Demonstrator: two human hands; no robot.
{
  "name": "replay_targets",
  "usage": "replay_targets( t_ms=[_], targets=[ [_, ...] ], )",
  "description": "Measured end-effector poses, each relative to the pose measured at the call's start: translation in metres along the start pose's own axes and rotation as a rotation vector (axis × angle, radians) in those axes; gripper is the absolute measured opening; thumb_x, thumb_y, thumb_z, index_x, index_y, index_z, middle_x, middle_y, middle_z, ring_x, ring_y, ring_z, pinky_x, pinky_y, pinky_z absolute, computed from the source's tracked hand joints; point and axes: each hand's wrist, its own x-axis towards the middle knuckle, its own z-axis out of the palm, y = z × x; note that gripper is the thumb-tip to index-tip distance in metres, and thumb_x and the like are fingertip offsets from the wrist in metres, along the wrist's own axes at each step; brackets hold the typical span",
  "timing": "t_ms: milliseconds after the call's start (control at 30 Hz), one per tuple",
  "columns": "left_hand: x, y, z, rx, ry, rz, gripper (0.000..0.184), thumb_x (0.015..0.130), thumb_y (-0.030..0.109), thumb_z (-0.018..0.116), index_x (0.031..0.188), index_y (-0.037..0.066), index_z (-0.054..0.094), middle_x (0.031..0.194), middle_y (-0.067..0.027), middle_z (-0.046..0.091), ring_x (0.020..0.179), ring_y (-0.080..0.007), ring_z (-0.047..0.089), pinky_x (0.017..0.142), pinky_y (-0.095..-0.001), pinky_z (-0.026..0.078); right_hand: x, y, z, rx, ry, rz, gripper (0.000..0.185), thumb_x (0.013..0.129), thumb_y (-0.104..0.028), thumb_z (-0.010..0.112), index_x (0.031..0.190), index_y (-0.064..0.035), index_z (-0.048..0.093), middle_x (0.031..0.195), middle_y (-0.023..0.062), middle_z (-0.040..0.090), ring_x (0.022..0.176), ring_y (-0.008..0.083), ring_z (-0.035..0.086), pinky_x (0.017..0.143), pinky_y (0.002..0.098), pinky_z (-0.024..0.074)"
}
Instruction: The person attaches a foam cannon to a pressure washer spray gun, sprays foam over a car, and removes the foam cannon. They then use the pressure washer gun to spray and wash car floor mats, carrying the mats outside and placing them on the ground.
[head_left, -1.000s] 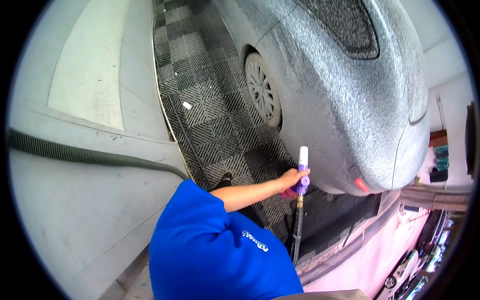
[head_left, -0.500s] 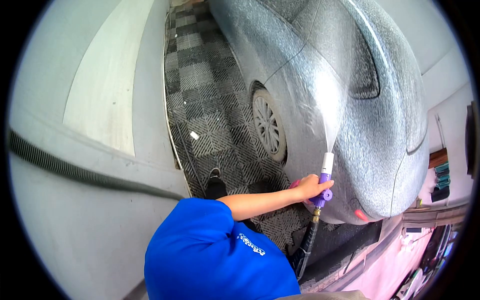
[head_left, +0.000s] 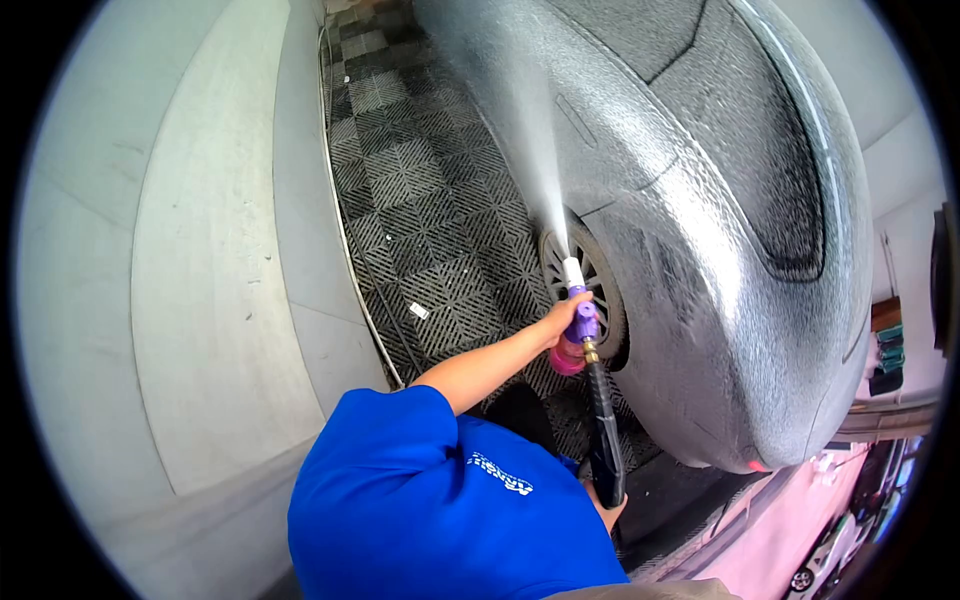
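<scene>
My left hand (head_left: 568,320) is wrapped around the purple body of a foam cannon (head_left: 586,318), which has a white nozzle and a pink bottle (head_left: 567,358) beneath. Behind it, a brass fitting joins the cannon to a black spray gun (head_left: 604,440). My right hand (head_left: 608,512) is closed on the gun's rear end, its fingers partly hidden. White spray (head_left: 538,150) fans forward from the nozzle along the side of a grey car (head_left: 690,350), whose surface is wet and speckled with foam. The nozzle overlaps the car's wheel (head_left: 590,270) in view.
A pale wall (head_left: 215,300) runs along the left. Dark ribbed floor tiles (head_left: 420,190) fill the gap between wall and car, with a small white scrap (head_left: 418,311) lying on them. Dark cloths (head_left: 888,358) hang at the far right. Another car (head_left: 825,560) stands at the lower right.
The foam cannon has swung left, and its spray has moved from the car's rear panel toward the side. My right hand has come into view on the gun.
</scene>
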Motion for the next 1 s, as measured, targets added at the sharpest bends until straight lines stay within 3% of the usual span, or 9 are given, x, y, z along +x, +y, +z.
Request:
replay_targets(
  t_ms=[100, 167, 200, 367, 433, 567, 700, 867, 1000],
  targets=[
    [0.035, 0.006, -0.049, -0.037, 0.034, -0.052, 0.045, 0.084, 0.047, 0.053, 0.075, 0.004, 0.062, 0.068, -0.005, 0.062, 0.059, -0.0152, 0.059, 0.059, -0.0278, 0.049, 0.026, -0.041, 0.046, 0.02, 0.053, 0.26, 0.012, 0.07, -0.004, 0.068, 0.076, 0.0049, 0.062, 0.065, 0.0031, 0.06, 0.058, 0.01, 0.053, 0.055, 0.0291, 0.0433],
    [0.069, 0.04, -0.083, -0.09, 0.084, -0.106, 0.042, 0.084, 0.046, 0.053, 0.074, 0.006, 0.06, 0.066, -0.0049, 0.061, 0.056, -0.0157, 0.059, 0.056, -0.029, 0.049, 0.063, -0.039, 0.088, -0.223, -0.084, -0.003, 0.012, 0.07, -0.004, 0.068, 0.075, 0.0051, 0.062, 0.063, 0.0034, 0.06, 0.057, 0.0098, 0.053, 0.053, 0.0295, 0.0426],
    [0.093, 0.072, -0.104, -0.122, 0.047, -0.131, 0.032, 0.084, 0.042, 0.055, 0.075, 0.011, 0.055, 0.066, -0.0033, 0.061, 0.053, -0.0146, 0.058, 0.052, -0.0286, 0.049, 0.092, -0.051, 0.12, 0.068, -0.056, 0.325, 0.014, 0.069, -0.006, 0.069, 0.074, 0.0051, 0.061, 0.063, 0.0034, 0.059, 0.057, 0.0101, 0.053, 0.053, 0.0301, 0.0422],
    [0.184, 0.197, -0.193, -0.103, 0.058, -0.129, 0.031, 0.083, 0.039, 0.059, 0.078, 0.009, 0.054, 0.069, -0.0052, 0.061, 0.059, -0.0155, 0.06, 0.055, -0.0296, 0.05, 0.193, -0.103, 0.262, -0.132, -0.039, 0.118, 0.016, 0.066, -0.005, 0.07, 0.076, 0.0047, 0.061, 0.064, 0.0044, 0.058, 0.06, 0.0104, 0.053, 0.056, 0.0306, 0.0434],
    [0.195, 0.226, -0.21, 0.016, 0.067, -0.101, 0.042, 0.083, 0.045, 0.055, 0.078, 0.004, 0.06, 0.072, -0.0066, 0.063, 0.06, -0.0166, 0.06, 0.058, -0.0285, 0.05, 0.214, -0.134, 0.291, -0.165, 0.148, 0.414, 0.016, 0.065, -0.004, 0.069, 0.077, 0.005, 0.061, 0.065, 0.0057, 0.058, 0.062, 0.0104, 0.053, 0.057, 0.0303, 0.0437],
    [0.286, 0.445, -0.247, -0.026, 0.094, -0.13, 0.049, 0.082, 0.05, 0.052, 0.077, 0.002, 0.063, 0.069, -0.0066, 0.062, 0.062, -0.017, 0.06, 0.064, -0.0297, 0.049, 0.384, -0.233, 0.391, 0.04, -0.02, 0.188, 0.018, 0.066, -0.003, 0.066, 0.081, 0.0057, 0.062, 0.066, 0.0056, 0.059, 0.061, 0.0106, 0.053, 0.058, 0.0292, 0.0441],
    [0.383, 0.644, -0.299, -0.046, 0.084, 0.002, 0.052, 0.081, 0.052, 0.052, 0.077, 0.002, 0.064, 0.071, -0.007, 0.062, 0.063, -0.0167, 0.058, 0.065, -0.0294, 0.047, 0.533, -0.335, 0.518, 0.006, -0.239, 0.207, 0.02, 0.069, -0.002, 0.064, 0.088, 0.0054, 0.063, 0.063, 0.0019, 0.056, 0.058, 0.0069, 0.048, 0.054, 0.0253, 0.0414],
    [0.381, 0.775, -0.394, 0.003, 0.087, 0.02, 0.053, 0.082, 0.053, 0.051, 0.076, 0.002, 0.063, 0.073, -0.0085, 0.063, 0.066, -0.0174, 0.06, 0.067, -0.0287, 0.048, 0.551, -0.402, 0.655, -0.029, -0.248, 0.111, 0.018, 0.071, -0.001, 0.063, 0.088, 0.0047, 0.062, 0.064, 0.0026, 0.057, 0.058, 0.0068, 0.048, 0.054, 0.0266, 0.0417],
    [0.398, 0.907, -0.478, 0.053, 0.077, 0.018, 0.053, 0.082, 0.053, 0.052, 0.077, 0.001, 0.063, 0.073, -0.0081, 0.063, 0.066, -0.0176, 0.06, 0.067, -0.0292, 0.048, 0.572, -0.472, 0.787, 0.085, -0.2, 0.265, 0.018, 0.07, -0.001, 0.065, 0.087, 0.0044, 0.062, 0.07, 0.0058, 0.062, 0.066, 0.009, 0.055, 0.062, 0.0274, 0.0452]
  ],
)
